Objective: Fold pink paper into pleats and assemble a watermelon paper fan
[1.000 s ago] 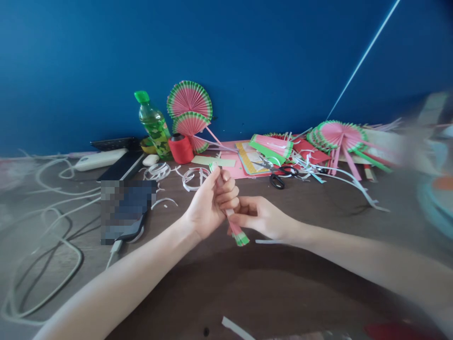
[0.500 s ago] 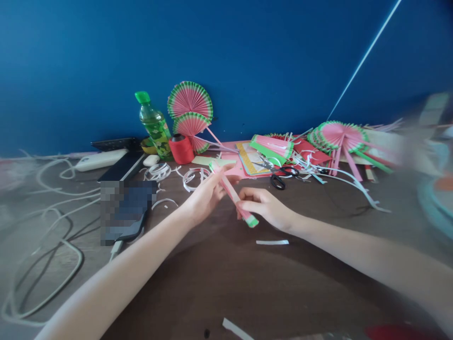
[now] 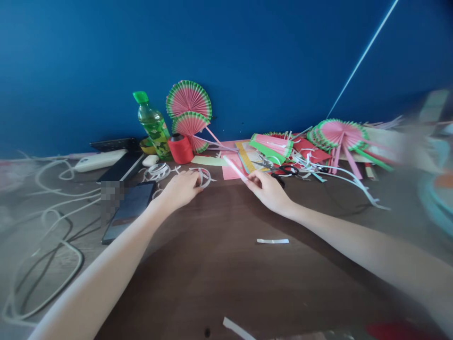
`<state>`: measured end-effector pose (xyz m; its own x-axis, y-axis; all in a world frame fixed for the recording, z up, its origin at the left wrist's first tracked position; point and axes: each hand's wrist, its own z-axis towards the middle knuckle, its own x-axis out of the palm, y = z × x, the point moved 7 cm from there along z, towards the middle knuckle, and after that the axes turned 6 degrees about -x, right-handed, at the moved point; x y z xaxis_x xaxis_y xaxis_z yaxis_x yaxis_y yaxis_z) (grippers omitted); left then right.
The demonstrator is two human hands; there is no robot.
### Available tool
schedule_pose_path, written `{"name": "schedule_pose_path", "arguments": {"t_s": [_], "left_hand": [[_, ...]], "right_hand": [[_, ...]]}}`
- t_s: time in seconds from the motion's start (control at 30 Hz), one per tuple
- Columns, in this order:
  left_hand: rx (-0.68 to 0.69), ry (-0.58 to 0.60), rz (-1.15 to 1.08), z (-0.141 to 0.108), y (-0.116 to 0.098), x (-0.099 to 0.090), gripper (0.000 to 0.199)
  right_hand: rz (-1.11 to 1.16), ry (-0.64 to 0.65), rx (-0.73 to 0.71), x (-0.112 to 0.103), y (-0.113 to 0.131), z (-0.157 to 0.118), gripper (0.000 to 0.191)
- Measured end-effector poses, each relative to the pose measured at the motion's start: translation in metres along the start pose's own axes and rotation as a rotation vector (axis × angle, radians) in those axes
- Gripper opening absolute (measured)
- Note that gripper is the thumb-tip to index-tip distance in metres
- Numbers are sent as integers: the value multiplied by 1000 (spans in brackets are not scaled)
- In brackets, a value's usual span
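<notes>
My right hand (image 3: 265, 189) pinches one end of a thin folded pink and white paper strip (image 3: 235, 168), which slants up and to the left. My left hand (image 3: 186, 186) is over a small coil of white tape (image 3: 204, 178), its fingers bent together at the coil's left side; whether they grip it is hidden. Another white coil (image 3: 158, 172) lies just left of that hand. Behind the paper strip is a flat pink sheet (image 3: 231, 172). Black-handled scissors (image 3: 288, 170) lie behind my right hand, partly hidden by it.
Along the blue wall stand a green bottle (image 3: 154, 125), a red thread spool (image 3: 181, 148) and pleated pink-green fans (image 3: 189, 101). More fans (image 3: 339, 134) and paper scraps lie at right. A phone (image 3: 129, 212) and cables are at left. A white strip (image 3: 272, 241) lies in front.
My left hand has let go of the folded paper and moved left to the white coil. My right hand keeps the paper, now turned edge-on and slightly farther back.
</notes>
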<state>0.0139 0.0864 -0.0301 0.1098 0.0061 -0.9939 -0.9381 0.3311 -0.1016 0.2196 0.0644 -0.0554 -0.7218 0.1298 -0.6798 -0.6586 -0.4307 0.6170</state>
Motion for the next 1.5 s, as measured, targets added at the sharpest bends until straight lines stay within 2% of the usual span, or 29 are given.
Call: {"name": "schedule_pose_path", "arguments": {"t_s": [0.07, 0.13, 0.17, 0.23, 0.33, 0.5, 0.6, 0.7, 0.83, 0.93, 1.0, 1.1, 1.2, 1.3, 1.4, 1.5], "left_hand": [[36, -32, -85, 1, -6, 2, 11], [26, -135, -260, 0, -10, -1, 12], [22, -151, -369, -2, -12, 1, 12], [22, -152, -591, -5, -18, 7, 13], [152, -93, -768, -11, -34, 16, 12], [274, -16, -772, -17, -48, 21, 16], [323, 20, -736, -19, -53, 20, 17], [347, 53, -684, -22, -58, 19, 17], [323, 73, -595, -25, -62, 21, 15], [295, 55, -649, -26, -66, 19, 17], [278, 39, -661, -26, -69, 19, 13], [289, -8, -525, -27, -74, 20, 12], [363, -71, -285, -29, -82, 22, 22], [408, -101, -165, -32, -83, 23, 9], [307, -117, -270, -31, -72, 18, 3], [235, -81, -485, -31, -61, 14, 2]], "right_hand": [[-135, -79, -50, -5, -4, 2, 14], [-231, -155, -102, -10, -4, 2, 18], [-262, -182, -122, -11, -3, 1, 19], [-288, -206, -154, -14, 1, 0, 16], [-257, -215, -207, -16, 10, -3, 10], [-173, -264, -332, -22, 23, -8, 18], [-136, -221, -392, -19, 28, -10, 32], [-118, -195, -421, -16, 30, -11, 36], [-100, -143, -550, -12, 39, -14, 29], [-94, -79, -690, -7, 49, -18, 20], [-73, -67, -731, -6, 52, -20, 16], [-29, -80, -688, -8, 49, -17, 15], [-19, -86, -614, -9, 44, -14, 17], [-22, -84, -506, -9, 37, -10, 21], [6, -65, -375, -8, 26, -5, 22], [36, -9, -337, -3, 20, -4, 27]]}}
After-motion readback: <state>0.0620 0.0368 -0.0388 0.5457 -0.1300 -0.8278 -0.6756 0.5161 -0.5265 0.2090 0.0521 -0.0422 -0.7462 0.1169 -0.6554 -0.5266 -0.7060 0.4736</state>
